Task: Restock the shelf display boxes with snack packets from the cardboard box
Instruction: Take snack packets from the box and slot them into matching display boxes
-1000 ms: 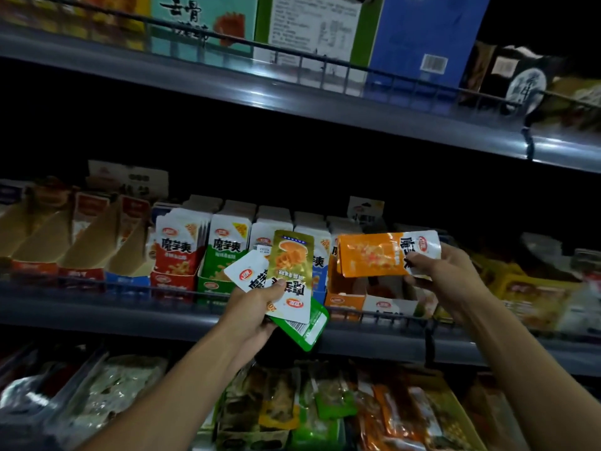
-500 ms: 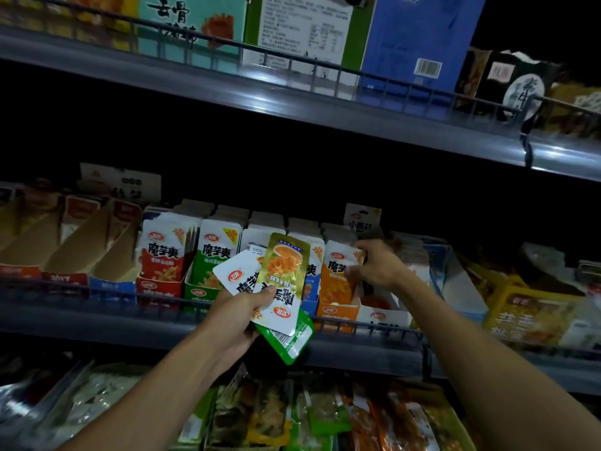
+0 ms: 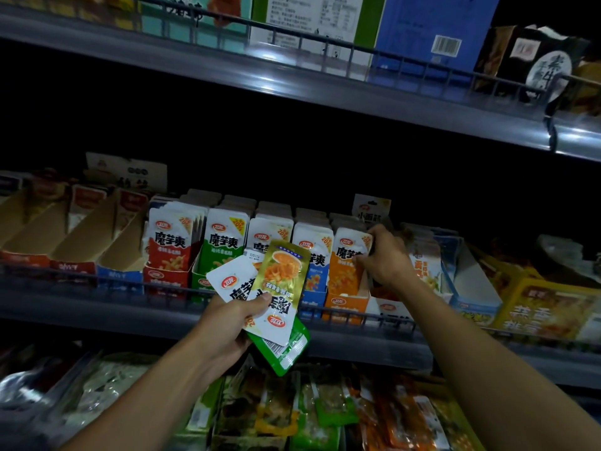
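The right hand (image 3: 382, 255) is up at the middle shelf (image 3: 97, 312), its fingers curled around the top right corner of the front orange-and-white foil snack packet (image 3: 348, 258) standing in the orange cardboard display box (image 3: 344, 304), as if seating it among the packets behind; whether the grip has loosened I cannot tell. The left hand (image 3: 227, 323) hangs lower, just in front of the shelf's front edge, thumb pressed across a fanned handful of flat packets: a gold-and-white one (image 3: 281, 281) on top, a white one (image 3: 232, 278) peeking out to its left and a green one (image 3: 287, 349) below. Both forearms reach up and forward from the bottom corners of the view, the right one stretched further in, the left bent with the palm turned towards the person. By my reading the task is well underway but unfinished. The row of red (image 3: 169, 252), green (image 3: 221, 249), blue (image 3: 312, 255) and orange display boxes along the shelf's front edge looks packed to the front with upright packets, while the handful still has to be sorted by colour into matching boxes. Further towards the shelf's left end, several slanted brown cardboard trays (image 3: 81, 236) look nearly bare, so these may also need filling. The cardboard supply box is not in view. Below, the lower shelf holds loose mixed snack bags (image 3: 283, 411); above, the upper shelf (image 3: 325, 86) carries large cartons.
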The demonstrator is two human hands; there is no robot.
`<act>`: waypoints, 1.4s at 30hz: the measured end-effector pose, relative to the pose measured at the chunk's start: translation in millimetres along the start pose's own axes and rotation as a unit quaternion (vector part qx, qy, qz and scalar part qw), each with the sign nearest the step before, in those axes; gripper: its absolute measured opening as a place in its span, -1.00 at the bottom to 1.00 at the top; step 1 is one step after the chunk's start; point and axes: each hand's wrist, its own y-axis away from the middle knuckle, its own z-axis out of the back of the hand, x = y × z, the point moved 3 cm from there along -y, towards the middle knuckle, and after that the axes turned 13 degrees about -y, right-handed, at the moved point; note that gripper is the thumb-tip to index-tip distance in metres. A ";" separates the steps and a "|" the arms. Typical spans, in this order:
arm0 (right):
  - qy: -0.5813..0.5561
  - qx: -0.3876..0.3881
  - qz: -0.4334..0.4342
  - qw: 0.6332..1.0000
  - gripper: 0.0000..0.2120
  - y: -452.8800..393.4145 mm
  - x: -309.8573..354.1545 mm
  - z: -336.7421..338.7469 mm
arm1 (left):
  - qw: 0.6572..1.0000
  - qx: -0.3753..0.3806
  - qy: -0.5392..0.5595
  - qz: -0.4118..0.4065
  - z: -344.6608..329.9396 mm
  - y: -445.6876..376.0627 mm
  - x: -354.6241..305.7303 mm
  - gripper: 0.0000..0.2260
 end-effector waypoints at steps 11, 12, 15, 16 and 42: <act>-0.134 -0.123 0.022 0.983 -0.69 30.4 16.6 17.3 | 1.000 0.006 -0.005 0.009 0.7 6.4 3.9 -0.80; -0.188 -0.118 0.027 0.975 -0.74 38.0 26.6 16.7 | 1.000 0.007 -0.007 0.009 1.3 8.0 3.5 -0.81; -0.228 -0.050 0.076 0.969 -0.72 64.1 58.9 9.8 | 1.000 0.007 -0.016 0.010 4.7 13.7 0.4 -0.83; -0.224 -0.011 0.090 0.970 -0.67 73.0 67.3 4.2 | 1.000 0.007 -0.019 0.010 6.7 16.1 -1.4 -0.83; -0.220 0.429 -0.022 0.876 -0.86 115.1 131.0 -20.8 | 0.994 0.065 -0.058 0.074 63.4 64.5 -16.3 -0.72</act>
